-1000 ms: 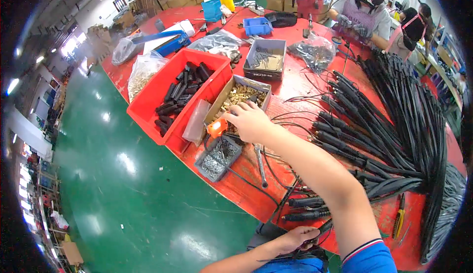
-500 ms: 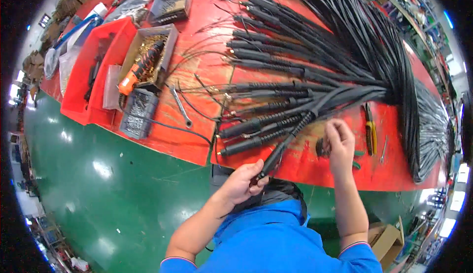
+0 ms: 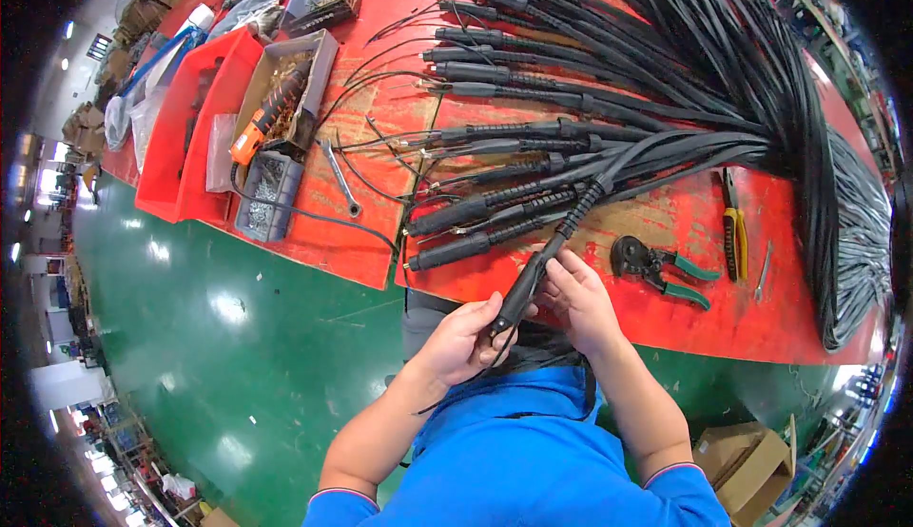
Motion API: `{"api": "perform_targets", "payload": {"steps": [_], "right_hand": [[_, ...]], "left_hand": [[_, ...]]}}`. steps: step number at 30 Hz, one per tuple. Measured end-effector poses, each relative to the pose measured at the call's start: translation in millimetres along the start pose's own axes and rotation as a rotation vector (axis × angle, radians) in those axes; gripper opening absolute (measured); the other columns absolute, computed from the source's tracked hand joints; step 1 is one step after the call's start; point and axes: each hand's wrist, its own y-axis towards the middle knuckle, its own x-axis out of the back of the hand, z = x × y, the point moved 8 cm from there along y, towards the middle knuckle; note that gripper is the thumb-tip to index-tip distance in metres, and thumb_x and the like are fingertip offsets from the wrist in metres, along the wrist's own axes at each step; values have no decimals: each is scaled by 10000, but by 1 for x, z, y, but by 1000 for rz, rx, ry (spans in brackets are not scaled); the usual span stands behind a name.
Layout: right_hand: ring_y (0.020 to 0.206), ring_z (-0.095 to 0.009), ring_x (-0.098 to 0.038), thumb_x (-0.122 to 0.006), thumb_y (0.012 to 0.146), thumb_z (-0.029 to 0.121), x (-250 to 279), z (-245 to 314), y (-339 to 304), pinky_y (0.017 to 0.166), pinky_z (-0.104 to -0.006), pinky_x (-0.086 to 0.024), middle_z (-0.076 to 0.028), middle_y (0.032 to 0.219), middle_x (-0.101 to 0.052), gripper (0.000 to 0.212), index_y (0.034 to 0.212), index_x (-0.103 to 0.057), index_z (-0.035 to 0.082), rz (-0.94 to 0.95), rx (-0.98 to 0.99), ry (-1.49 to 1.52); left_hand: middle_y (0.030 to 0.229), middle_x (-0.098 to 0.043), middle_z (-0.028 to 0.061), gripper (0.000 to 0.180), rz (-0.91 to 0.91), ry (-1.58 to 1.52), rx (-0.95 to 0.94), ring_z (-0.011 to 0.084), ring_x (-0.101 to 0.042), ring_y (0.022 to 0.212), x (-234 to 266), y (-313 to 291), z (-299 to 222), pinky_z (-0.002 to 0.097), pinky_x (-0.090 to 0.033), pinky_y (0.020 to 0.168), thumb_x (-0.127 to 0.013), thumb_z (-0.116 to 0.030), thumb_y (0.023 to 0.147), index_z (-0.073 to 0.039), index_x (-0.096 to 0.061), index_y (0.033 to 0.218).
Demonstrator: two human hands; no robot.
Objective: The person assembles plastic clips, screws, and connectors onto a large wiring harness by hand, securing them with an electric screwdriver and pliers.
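Note:
Held between my two hands at the table's front edge is a black cable connector (image 3: 524, 286) with a ribbed sleeve, slanting down to the left. My left hand (image 3: 458, 344) grips its lower end, fingers closed, and a thin black wire trails below. Higher up, my right hand (image 3: 582, 310) closes on the connector's body from the right; some of its fingertips are hidden behind it. Just beyond lie several similar black connectors (image 3: 447, 253), their tips pointing left. Right of my right hand rest green-handled cable cutters (image 3: 649, 263).
Yellow-handled pliers (image 3: 732, 242) and a thin metal tool (image 3: 764, 272) lie at the right, near a thick cable bundle (image 3: 761, 70). A wrench (image 3: 340, 180) is at the left. Beyond it stand a screw box (image 3: 270, 194), an orange power screwdriver (image 3: 271, 120) and a red bin (image 3: 181, 151).
My right hand has moved left from beside the cutters onto the connector. The cutters now show fully. My left hand keeps its grip, and the view has shifted slightly.

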Motion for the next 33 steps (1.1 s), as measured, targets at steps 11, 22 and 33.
{"api": "perform_targets", "payload": {"steps": [11, 22, 33], "right_hand": [[1060, -251, -692, -460, 1101, 330, 13, 5, 19, 977, -412, -535, -163, 1158, -709, 388, 1307, -572, 21, -19, 53, 242], [1050, -233, -697, -557, 1066, 246, 20, 17, 20, 940, -380, -562, -141, 1171, -713, 272, 1250, -606, 52, 4, 102, 178], [930, -213, -719, -549, 1072, 357, 21, 24, 31, 854, -383, -588, -97, 1042, -729, 300, 1169, -621, 82, -15, 119, 267]], "left_hand": [[710, -556, 6, 547, -7, 67, 78, 73, -447, 491, -9, 0, 1, 227, -380, 481, -407, -433, 1109, 41, -563, 1330], [775, -557, 12, 452, -88, 246, 113, 99, -461, 564, -15, -4, -10, 240, -369, 502, -517, -428, 1065, -7, -590, 1215], [784, -626, 73, 520, -105, 304, 160, 154, -540, 584, -27, -9, -11, 269, -403, 521, -487, -458, 1062, 15, -608, 1241]]}}
